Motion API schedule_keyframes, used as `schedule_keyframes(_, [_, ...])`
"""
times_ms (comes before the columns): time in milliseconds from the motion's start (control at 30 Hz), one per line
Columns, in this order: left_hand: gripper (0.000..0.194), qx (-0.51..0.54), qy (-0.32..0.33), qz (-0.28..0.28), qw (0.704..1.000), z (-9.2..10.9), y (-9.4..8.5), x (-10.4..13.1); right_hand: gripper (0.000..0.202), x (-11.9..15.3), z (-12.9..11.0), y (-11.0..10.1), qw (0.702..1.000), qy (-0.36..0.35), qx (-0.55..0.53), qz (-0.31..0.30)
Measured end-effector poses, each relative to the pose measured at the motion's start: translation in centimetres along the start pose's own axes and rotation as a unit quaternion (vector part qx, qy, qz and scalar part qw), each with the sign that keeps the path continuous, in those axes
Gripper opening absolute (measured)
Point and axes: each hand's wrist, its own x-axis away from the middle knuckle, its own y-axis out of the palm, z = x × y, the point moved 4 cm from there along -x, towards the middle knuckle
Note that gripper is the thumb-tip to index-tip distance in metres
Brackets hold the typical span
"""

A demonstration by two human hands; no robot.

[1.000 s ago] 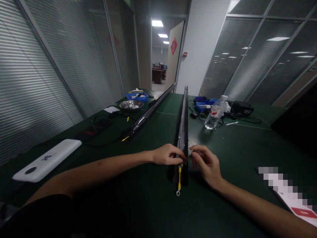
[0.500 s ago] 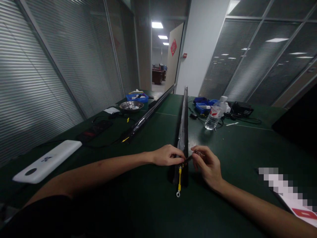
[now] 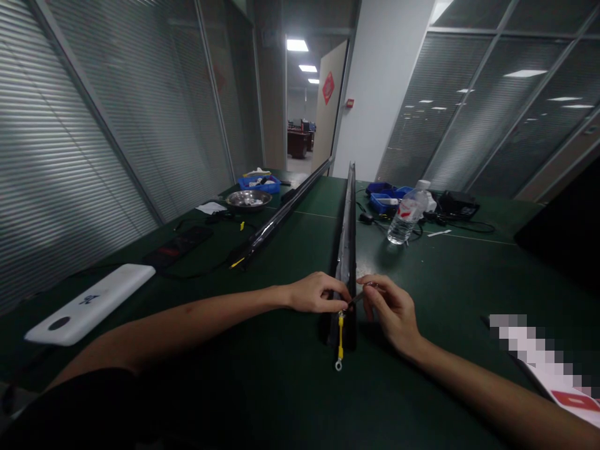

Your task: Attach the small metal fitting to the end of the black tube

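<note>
A long dark rail [image 3: 345,250] runs away from me across the green table. My left hand [image 3: 319,292] rests at its near end, thumb and fingertips pressed together on the rail beside a short yellow wire [image 3: 340,334]. The wire ends in a metal ring terminal [image 3: 338,365] that sticks out towards me. Just right of the rail, my right hand [image 3: 389,309] pinches a small thin metal tool [image 3: 358,296], whose tip points at my left fingertips. What the left fingertips press is hidden.
A second dark rail [image 3: 285,212] lies to the left. Further left are a white case [image 3: 94,304], a metal bowl [image 3: 248,199] and a blue tray [image 3: 260,184]. A water bottle [image 3: 409,215] stands right, near blue bins [image 3: 384,203] and black cables.
The tool and my right fingers have shifted slightly left, and the tool's angle differs a little. My left hand stays in place.
</note>
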Motion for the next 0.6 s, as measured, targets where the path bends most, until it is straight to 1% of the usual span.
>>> schedule_keyframes(167, [0.021,-0.009,0.016,-0.004,1.0,0.08,-0.01,-0.12,0.016,0.04,0.36,0.04,1.0,0.008,-0.008,0.016])
schedule_keyframes(300, [0.021,-0.01,-0.001,-0.007,1.0,-0.33,0.09,-0.18,0.015,0.09,0.61,0.06,0.999,0.021,-0.017,0.017])
schedule_keyframes(400, [0.022,-0.007,-0.012,-0.002,1.0,-0.53,0.14,-0.11,0.016,0.04,0.66,0.06,1.0,0.019,-0.018,0.011])
schedule_keyframes(600, [0.023,0.002,-0.014,-0.005,1.0,-0.23,0.01,-0.02,0.02,-0.14,0.3,0.19,1.0,0.018,-0.014,-0.015])
